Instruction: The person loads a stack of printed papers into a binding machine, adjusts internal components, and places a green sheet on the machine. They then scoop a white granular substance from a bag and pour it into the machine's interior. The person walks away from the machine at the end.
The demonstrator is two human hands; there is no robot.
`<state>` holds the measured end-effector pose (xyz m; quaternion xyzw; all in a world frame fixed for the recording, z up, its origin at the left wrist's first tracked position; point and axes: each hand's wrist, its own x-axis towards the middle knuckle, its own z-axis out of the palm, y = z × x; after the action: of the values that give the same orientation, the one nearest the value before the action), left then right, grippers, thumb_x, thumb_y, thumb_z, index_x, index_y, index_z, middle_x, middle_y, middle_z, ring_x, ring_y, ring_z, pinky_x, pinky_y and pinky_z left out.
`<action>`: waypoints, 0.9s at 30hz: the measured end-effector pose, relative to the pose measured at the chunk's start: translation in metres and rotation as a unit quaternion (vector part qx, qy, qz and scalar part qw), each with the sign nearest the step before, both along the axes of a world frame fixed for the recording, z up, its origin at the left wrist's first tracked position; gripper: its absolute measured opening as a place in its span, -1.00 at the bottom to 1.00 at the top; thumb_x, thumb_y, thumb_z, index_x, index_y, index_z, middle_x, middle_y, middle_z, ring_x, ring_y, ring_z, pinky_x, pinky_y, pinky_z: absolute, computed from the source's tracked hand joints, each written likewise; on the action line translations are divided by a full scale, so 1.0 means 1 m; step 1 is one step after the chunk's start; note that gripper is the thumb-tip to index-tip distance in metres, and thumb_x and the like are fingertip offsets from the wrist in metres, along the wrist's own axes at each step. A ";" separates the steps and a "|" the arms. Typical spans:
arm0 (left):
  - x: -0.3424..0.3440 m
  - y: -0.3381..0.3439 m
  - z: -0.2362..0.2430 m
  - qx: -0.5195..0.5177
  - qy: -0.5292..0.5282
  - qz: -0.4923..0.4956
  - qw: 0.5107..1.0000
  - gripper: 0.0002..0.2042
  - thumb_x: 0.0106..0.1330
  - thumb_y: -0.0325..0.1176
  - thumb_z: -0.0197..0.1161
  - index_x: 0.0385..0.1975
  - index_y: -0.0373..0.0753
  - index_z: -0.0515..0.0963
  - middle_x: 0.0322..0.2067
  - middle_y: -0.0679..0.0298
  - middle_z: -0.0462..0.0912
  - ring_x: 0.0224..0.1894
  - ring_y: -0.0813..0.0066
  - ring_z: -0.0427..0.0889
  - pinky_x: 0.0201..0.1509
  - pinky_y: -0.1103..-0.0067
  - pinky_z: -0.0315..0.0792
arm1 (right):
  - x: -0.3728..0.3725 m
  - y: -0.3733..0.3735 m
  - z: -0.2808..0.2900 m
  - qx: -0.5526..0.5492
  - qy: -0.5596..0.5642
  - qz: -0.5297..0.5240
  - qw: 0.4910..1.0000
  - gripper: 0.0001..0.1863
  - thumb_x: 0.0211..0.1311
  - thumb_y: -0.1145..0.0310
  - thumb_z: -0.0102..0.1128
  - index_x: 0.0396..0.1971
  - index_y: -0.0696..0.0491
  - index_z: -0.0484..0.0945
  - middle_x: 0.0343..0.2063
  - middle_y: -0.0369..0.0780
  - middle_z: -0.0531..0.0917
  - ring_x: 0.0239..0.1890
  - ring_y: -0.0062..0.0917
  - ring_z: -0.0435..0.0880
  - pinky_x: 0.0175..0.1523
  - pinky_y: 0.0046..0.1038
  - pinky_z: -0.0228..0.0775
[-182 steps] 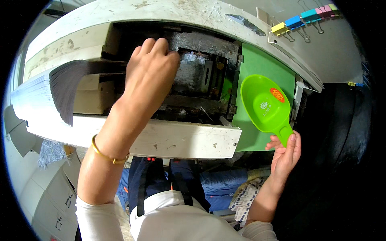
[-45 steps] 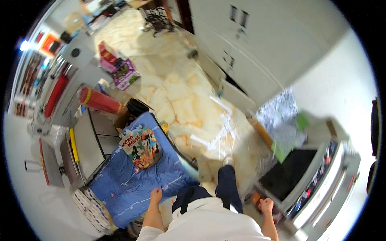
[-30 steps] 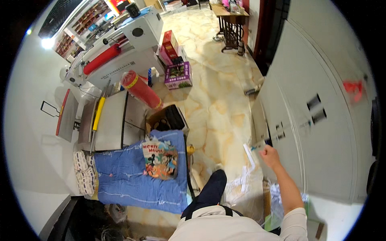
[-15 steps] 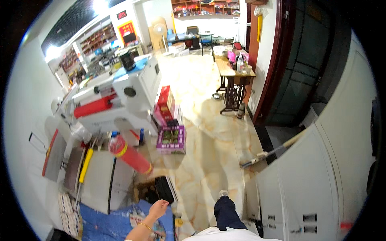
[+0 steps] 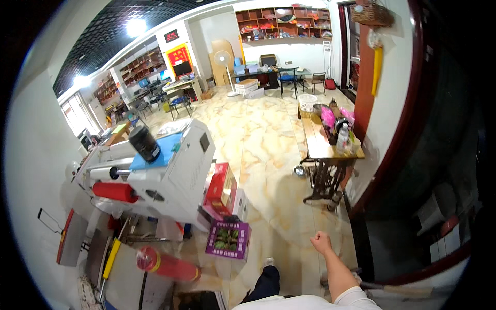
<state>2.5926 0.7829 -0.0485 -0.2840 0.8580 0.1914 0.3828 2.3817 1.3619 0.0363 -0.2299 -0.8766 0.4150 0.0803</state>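
My right hand hangs over the tiled floor, ahead and to the right of my body. Its fingers are curled into a loose fist, and nothing shows in them. Closest to it is a wooden-topped table on a dark iron sewing-machine stand, which it does not touch. My left hand is out of view. A dark-trousered leg of mine reaches forward below, with a light shoe.
On the left stand a white roller machine with a red roll, a red box and a purple carton. A red wrapped roll lies nearer. A dark doorway opens on the right. Beyond the tiled floor stands a fan.
The view has moved forward and tilted up, so the machine, cartons and table look nearer. My left hand has left the picture, and my right forearm and fist have come in.
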 end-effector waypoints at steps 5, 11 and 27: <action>-0.195 0.045 -0.033 0.002 0.016 -0.024 1.000 -0.69 0.22 -0.18 0.08 -0.32 -0.32 0.60 -0.31 -0.10 0.62 -0.21 0.03 0.61 -0.10 0.33 0.43 | -0.121 0.040 -0.024 -0.089 -0.091 -0.026 0.992 -0.69 0.00 0.33 0.29 -0.73 0.06 0.33 -0.73 -0.23 0.56 -0.63 -0.55 0.59 -0.54 -0.45 0.42; -0.571 0.188 0.006 0.172 0.308 -0.077 0.933 -0.68 0.22 -0.17 0.10 -0.24 -0.31 0.59 -0.26 -0.11 0.61 -0.15 0.02 0.60 -0.05 0.35 0.43 | -0.221 0.152 -0.022 -0.152 -0.154 -0.151 0.964 -0.66 0.13 0.25 0.20 -0.73 0.11 0.43 -0.72 -0.18 0.58 -0.71 -0.52 0.56 -0.61 -0.47 0.41; -0.903 0.246 -0.010 -0.022 0.000 0.025 0.999 -0.58 0.16 -0.04 0.11 -0.16 -0.26 0.58 -0.30 -0.06 0.64 -0.15 0.01 0.61 -0.06 0.22 0.44 | -0.902 0.261 0.026 -0.228 -0.077 0.061 0.969 -0.68 0.21 0.23 0.09 -0.54 0.20 0.56 -0.62 -0.23 0.62 -0.61 -0.58 0.58 -0.43 -0.51 0.44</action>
<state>1.6899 1.0291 -0.0581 -0.3141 0.8547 0.1821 0.3710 1.4796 1.6233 0.0620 -0.2196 -0.7749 0.5889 -0.0676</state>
